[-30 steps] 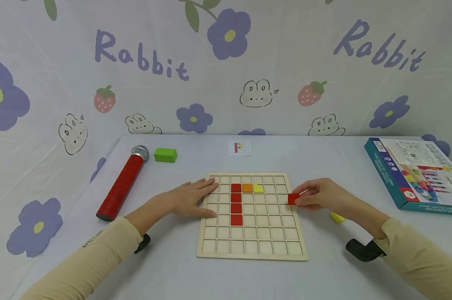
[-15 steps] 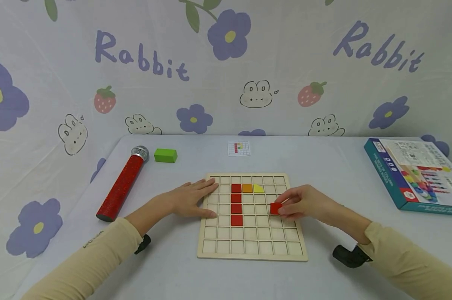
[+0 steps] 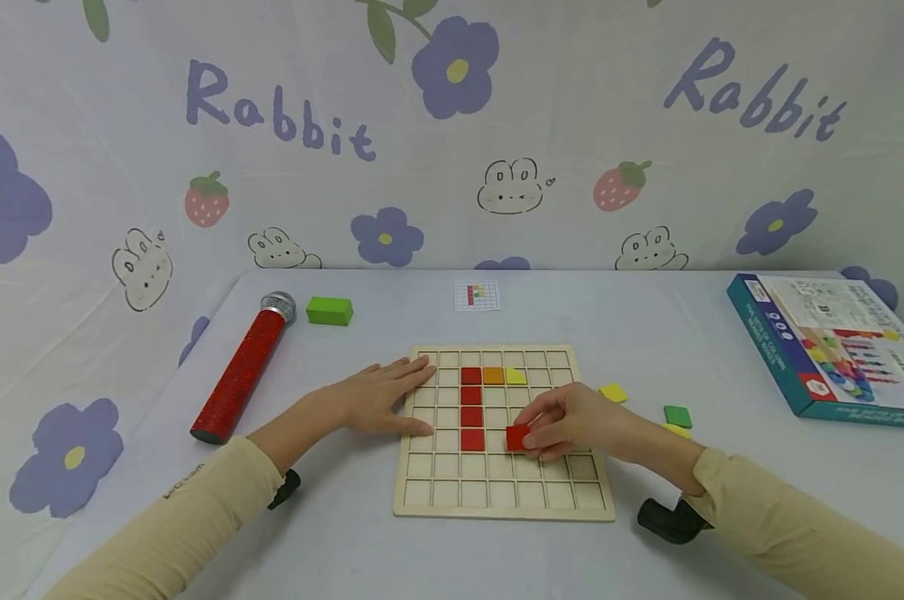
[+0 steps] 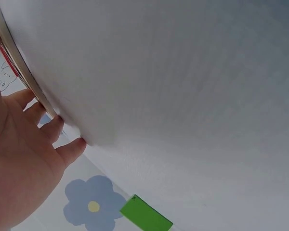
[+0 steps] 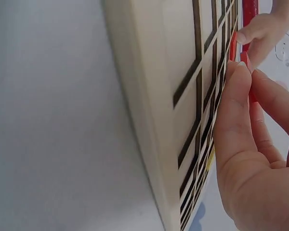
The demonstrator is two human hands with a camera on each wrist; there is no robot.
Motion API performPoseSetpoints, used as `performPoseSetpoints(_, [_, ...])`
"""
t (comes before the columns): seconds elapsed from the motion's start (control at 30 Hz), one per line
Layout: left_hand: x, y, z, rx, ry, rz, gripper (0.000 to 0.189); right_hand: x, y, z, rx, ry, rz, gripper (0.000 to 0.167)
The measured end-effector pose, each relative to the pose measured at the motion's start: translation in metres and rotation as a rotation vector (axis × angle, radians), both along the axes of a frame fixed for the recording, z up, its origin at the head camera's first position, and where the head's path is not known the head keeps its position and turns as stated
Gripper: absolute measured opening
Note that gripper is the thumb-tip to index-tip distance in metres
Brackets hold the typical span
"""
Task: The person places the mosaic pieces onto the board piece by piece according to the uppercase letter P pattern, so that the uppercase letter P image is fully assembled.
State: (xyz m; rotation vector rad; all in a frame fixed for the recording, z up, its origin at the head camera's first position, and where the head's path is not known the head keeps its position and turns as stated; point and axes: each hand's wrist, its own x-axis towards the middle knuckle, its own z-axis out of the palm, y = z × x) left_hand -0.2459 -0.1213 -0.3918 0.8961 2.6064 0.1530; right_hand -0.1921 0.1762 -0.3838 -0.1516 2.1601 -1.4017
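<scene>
A wooden grid board (image 3: 504, 497) lies on the table. Down one of its columns run several red square tiles (image 3: 471, 417), with an orange tile (image 3: 492, 376) and a yellow tile (image 3: 515, 377) with a cut corner beside the top one. My right hand (image 3: 571, 423) pinches another red tile (image 3: 516, 438) between thumb and fingers, close over the board right of the column; the right wrist view shows this red tile (image 5: 244, 59) at the fingertips. My left hand (image 3: 380, 398) rests with spread fingers on the board's left edge.
Right of the board lie a yellow piece (image 3: 613, 392) and a green tile (image 3: 677, 417). A small pattern card (image 3: 477, 296) sits behind it. Far left are a red microphone (image 3: 242, 375) and a green block (image 3: 329, 311); a puzzle box (image 3: 834, 350) lies at the right.
My right hand has carried the red tile leftward from the board's right edge to over its middle, uncovering pieces on the table at the right. The left hand has stayed in place.
</scene>
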Motion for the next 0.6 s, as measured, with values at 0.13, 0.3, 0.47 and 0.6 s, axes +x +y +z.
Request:
performPoseSetpoints(0.13, [0.001, -0.001, 0.0, 0.0, 0.002, -0.003, 0.091, 0.002, -0.005, -0.003, -0.033, -0.006, 0.039, 0.027])
performPoseSetpoints(0.3, [0.002, -0.001, 0.0, -0.001, 0.0, 0.0, 0.091, 0.004, -0.012, -0.005, -0.083, -0.008, 0.098, 0.026])
performPoseSetpoints(0.47, [0.001, 0.0, 0.0, -0.002, -0.007, 0.014, 0.092, 0.007, -0.024, -0.004, -0.069, -0.034, 0.091, 0.025])
performPoseSetpoints(0.6, [0.0, 0.0, 0.0, -0.006, -0.009, 0.021, 0.092, 0.011, -0.032, -0.003, -0.049, -0.028, 0.089, 0.025])
